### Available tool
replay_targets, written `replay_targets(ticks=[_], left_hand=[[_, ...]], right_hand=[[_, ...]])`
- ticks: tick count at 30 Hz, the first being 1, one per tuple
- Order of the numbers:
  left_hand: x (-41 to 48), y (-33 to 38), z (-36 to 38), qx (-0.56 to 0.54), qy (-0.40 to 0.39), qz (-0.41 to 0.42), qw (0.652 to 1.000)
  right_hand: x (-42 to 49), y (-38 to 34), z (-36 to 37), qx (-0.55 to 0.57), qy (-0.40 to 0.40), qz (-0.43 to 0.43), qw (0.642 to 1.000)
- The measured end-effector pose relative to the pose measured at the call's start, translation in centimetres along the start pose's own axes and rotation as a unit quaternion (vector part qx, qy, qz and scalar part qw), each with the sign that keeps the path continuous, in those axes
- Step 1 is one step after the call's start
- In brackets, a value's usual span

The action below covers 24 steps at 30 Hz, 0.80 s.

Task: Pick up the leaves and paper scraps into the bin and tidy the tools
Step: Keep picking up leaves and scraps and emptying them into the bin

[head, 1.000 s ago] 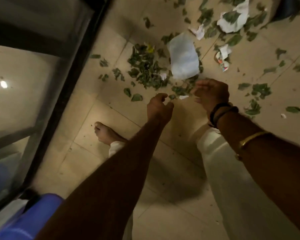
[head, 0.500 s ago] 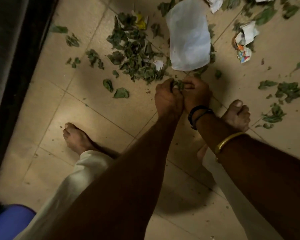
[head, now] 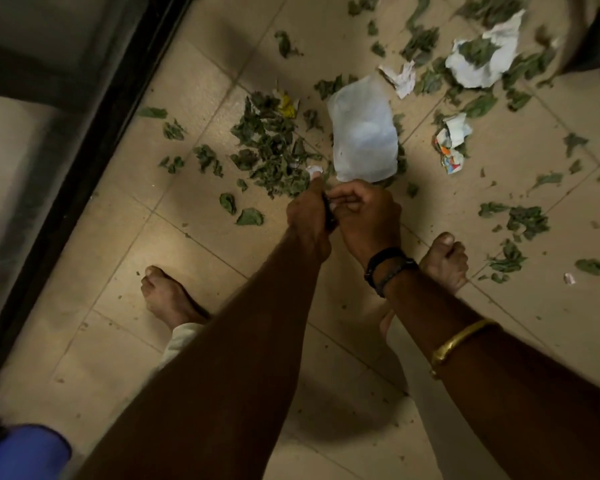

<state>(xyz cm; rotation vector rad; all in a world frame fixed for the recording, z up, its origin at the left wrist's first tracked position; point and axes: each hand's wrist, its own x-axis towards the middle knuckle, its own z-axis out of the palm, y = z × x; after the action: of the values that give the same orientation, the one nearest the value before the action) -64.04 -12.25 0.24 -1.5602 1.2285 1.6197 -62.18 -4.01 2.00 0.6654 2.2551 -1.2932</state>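
While the person bends over the tiled floor, the left hand and right hand meet, touching side by side. The right hand's fingers curl in onto a dark strip wedged between the two hands; it is too dim to name. One finger of the left hand reaches forward to the near edge of the leaf pile, but the rest of its grip is hidden, so I cannot tell how far it is closed.

A pale plastic bag lies flat just beyond the right hand, beside the pile. Farther out from that hand, to its right, sit a printed paper scrap, a small white scrap and a big crumpled white paper with leaves on it. Loose leaves lie scattered to the right of the right hand, and two single leaves lie just left of the left hand.

A black wristband and a gold bangle ring the right arm. Bare feet stand behind the hands.
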Motion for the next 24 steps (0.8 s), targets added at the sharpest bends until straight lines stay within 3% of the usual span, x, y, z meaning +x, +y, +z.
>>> replay_targets(ticks=[6, 9, 11, 14, 16, 20, 24], left_hand=[[-0.6, 3.1, 1.5, 0.057, -0.052, 0.033, 0.997], [-0.1, 4.1, 1.4, 0.054, -0.062, 0.051, 0.995], [0.6, 4.8, 1.1, 0.011, -0.078, 0.048, 0.996], [1.7, 5.6, 0.5, -0.034, -0.072, 0.033, 0.996], [2.4, 5.9, 0.0, -0.036, -0.086, 0.034, 0.995], [3.2, 6.3, -0.6, -0.028, -0.137, 0.029, 0.99], [2.7, 6.7, -0.6, -0.01, -0.142, 0.04, 0.989]], right_hand=[[1.6, -2.7, -0.4, 0.031, 0.037, -0.004, 0.999], [3.3, -3.2, -0.8, 0.086, -0.001, 0.052, 0.995], [5.1, -2.6, -1.4, 0.108, 0.036, 0.081, 0.99], [8.1, -1.6, -2.5, -0.043, 0.12, 0.052, 0.99], [10.0, -0.9, -2.5, -0.139, 0.111, 0.044, 0.983], [12.5, 0.1, -1.0, -0.209, 0.079, 0.076, 0.972], [12.2, 1.6, -1.0, -0.17, 0.076, 0.074, 0.98]])
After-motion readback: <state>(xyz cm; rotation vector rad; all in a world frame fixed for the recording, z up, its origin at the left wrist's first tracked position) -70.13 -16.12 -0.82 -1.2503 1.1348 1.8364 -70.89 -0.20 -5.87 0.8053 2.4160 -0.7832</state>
